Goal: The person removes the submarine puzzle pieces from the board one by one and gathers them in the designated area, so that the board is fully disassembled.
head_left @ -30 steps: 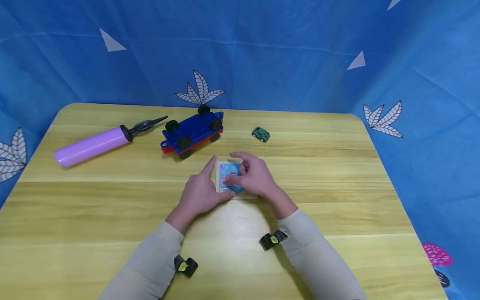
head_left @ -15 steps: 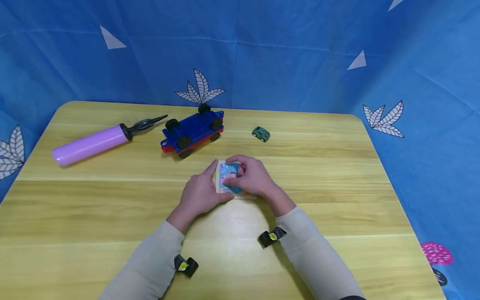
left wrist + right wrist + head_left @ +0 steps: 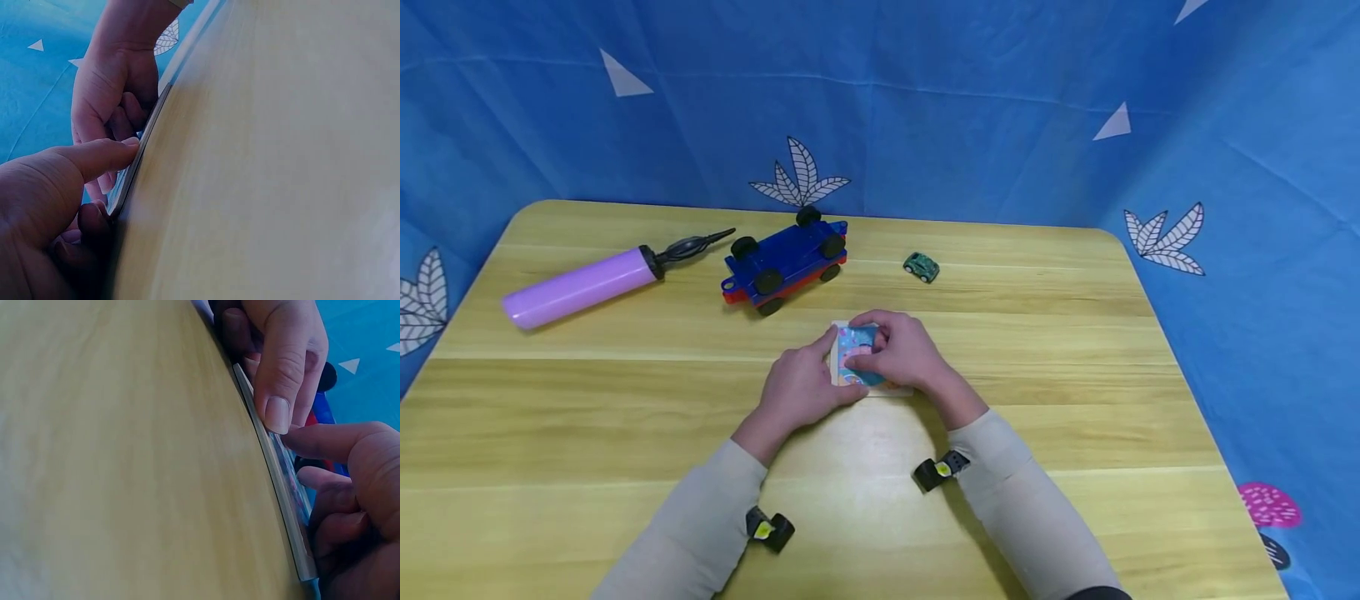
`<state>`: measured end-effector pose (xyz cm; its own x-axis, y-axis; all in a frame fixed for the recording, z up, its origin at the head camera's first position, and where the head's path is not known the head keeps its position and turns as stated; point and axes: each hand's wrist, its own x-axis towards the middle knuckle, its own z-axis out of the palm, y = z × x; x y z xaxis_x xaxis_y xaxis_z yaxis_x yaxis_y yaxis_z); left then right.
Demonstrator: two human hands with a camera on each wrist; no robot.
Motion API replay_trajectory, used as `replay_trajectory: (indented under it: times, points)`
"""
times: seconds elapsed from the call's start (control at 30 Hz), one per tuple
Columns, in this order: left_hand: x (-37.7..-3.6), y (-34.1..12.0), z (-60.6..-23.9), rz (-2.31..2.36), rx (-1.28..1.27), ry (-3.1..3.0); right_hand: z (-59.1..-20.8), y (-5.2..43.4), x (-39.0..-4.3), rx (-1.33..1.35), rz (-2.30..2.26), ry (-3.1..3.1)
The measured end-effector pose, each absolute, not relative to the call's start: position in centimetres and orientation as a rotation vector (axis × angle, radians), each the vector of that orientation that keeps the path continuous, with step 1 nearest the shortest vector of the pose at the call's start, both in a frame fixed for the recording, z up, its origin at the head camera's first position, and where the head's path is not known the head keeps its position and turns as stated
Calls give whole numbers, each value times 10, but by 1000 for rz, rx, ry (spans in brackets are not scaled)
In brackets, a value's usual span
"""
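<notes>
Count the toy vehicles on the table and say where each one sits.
2. A blue and red toy vehicle lies wheels-up beyond the hands, beside the purple pump; a small green car sits to its right.

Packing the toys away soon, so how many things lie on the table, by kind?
Toy vehicles: 2, the blue wheeled toy and the green mini car
Purple pumps: 1
Picture cards: 1, under both hands
Total: 4
</notes>
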<state>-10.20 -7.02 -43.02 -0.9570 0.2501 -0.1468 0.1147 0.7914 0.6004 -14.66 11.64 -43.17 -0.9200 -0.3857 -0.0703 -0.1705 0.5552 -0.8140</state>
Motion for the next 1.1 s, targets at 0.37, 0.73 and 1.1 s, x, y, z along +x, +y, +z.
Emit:
replay_trajectory:
  times: [0.37,0.73,1.1]
  points:
    - [-101,-71,-429,961,276,2743,-427,117,-149,-461,-1225,2539]
    - [-101,-70,-429,951,267,2744,-418,114,-150,-483,-1073,2593]
    - [-102,-69,-430,925,249,2745,-416,115,-153,-456,-932,2651]
